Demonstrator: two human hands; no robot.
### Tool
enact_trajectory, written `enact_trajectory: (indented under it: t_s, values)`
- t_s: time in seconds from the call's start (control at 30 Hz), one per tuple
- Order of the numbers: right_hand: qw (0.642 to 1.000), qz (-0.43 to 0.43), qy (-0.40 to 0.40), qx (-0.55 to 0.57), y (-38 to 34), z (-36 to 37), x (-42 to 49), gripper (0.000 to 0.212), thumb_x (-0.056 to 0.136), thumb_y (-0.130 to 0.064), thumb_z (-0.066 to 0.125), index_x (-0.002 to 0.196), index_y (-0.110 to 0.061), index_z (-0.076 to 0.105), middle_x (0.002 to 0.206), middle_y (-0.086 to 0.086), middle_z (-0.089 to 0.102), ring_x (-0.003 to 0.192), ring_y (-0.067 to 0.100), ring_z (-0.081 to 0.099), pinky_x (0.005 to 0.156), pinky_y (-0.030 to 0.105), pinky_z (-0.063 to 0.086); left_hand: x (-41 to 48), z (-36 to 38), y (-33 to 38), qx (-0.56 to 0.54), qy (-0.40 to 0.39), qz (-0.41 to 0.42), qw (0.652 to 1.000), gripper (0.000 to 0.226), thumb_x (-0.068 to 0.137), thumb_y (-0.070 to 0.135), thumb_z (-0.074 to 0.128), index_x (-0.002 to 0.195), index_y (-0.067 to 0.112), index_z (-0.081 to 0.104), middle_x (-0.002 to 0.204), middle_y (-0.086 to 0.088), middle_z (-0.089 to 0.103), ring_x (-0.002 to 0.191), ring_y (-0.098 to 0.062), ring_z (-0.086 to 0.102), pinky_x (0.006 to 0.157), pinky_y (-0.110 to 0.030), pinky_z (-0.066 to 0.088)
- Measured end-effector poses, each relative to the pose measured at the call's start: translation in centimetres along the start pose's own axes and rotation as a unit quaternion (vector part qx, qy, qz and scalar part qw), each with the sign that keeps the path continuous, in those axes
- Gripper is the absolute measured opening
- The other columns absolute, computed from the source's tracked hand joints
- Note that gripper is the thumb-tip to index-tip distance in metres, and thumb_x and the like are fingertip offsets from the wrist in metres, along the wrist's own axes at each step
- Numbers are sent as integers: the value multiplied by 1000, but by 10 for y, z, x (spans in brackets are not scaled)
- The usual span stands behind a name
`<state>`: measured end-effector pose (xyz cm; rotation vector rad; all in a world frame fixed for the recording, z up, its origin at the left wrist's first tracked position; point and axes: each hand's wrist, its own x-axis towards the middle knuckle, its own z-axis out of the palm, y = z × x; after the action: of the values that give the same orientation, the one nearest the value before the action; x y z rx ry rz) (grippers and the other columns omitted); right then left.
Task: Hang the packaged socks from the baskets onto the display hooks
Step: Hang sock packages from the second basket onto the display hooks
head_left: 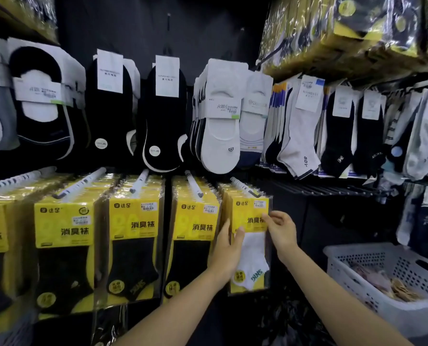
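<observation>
We note white sock pack (254, 255) at front of rightmost lower hook (244, 187). Left hand (226, 248) grips its left edge, right hand (281, 229) pinches right edge. White basket (352, 267) lower right, well apart

glossy plastic sock pack (251, 243); perforated plastic basket (372, 258)

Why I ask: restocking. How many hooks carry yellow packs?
5 hooks along the lower row: far left, second, middle, fourth, rightmost, its front pack held. More may hide off-frame.
</observation>
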<state>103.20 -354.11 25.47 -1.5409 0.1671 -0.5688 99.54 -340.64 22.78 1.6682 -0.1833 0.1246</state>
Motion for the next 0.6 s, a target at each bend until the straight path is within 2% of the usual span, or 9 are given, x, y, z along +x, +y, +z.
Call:
enact_trajectory:
  t_s: [0.07,0.13,0.27,0.33,0.4,0.47,0.5,0.53,0.6]
  values:
    - [1000,6,21,-6,7,-7,-13,35,86,-17,69,116,-4,56,111,6,59,94,14,56,65,11,41,-12,-3,-10,-8,-16,-3,1000,59,96,44,45,148,27,23,148,3,39,134,-15,39,110,-40,36]
    - [999,6,23,-22,16,-15,-35,36,88,-21,67,119,-7,54,113,1,55,97,12,53,67,11,39,-34,-11,-24,0,-43,2,999,56,97,40,46,147,25,26,144,9,38,127,-9,42,104,-30,39]
    - [996,36,-65,-53,56,-28,-101,26,91,-23,63,114,-14,55,109,-2,57,94,11,57,83,26,46,-102,-46,-81,53,-44,-37,997,50,95,42,47,141,26,36,132,16,42,121,-1,41,95,-16,33]
    - [988,96,-114,-46,90,-33,-145,18,91,-16,62,108,-12,57,102,0,61,86,10,61,76,27,51,-147,-69,-122,71,-40,-86,993,40,95,40,48,133,29,43,123,23,47,110,5,47,83,-6,36]
    - [971,170,-154,-66,134,-37,-193,17,92,-9,60,107,-4,58,93,5,62,77,11,63,68,24,52,-196,-91,-166,90,-31,-141,986,34,95,36,49,128,26,48,115,20,52,101,6,51,77,-4,41]
    - [940,257,-193,-111,182,-44,-240,20,92,-2,57,111,5,58,87,11,59,62,6,63,58,18,50,-247,-109,-209,90,-1,-200,976,30,95,24,52,123,14,53,107,9,58,94,2,57,77,-7,43]
    - [912,312,-225,-141,202,-48,-263,20,94,-3,55,111,5,58,87,12,58,60,6,61,54,17,48,-271,-117,-231,76,20,-238,968,24,95,15,53,118,9,55,100,6,59,88,2,59,74,-6,43]
    - [873,370,-264,-175,220,-51,-285,16,95,-7,55,108,1,59,87,11,57,62,10,59,55,19,46,-294,-124,-252,68,30,-274,959,18,94,9,54,112,7,57,96,3,60,86,-1,60,71,-6,43]
    - [793,449,-333,-242,251,-58,-323,7,96,-18,56,93,-12,58,86,7,56,69,14,54,62,24,44,-334,-131,-288,92,17,-343,935,15,95,15,54,109,11,55,103,-5,61,93,-12,56,76,-18,44]
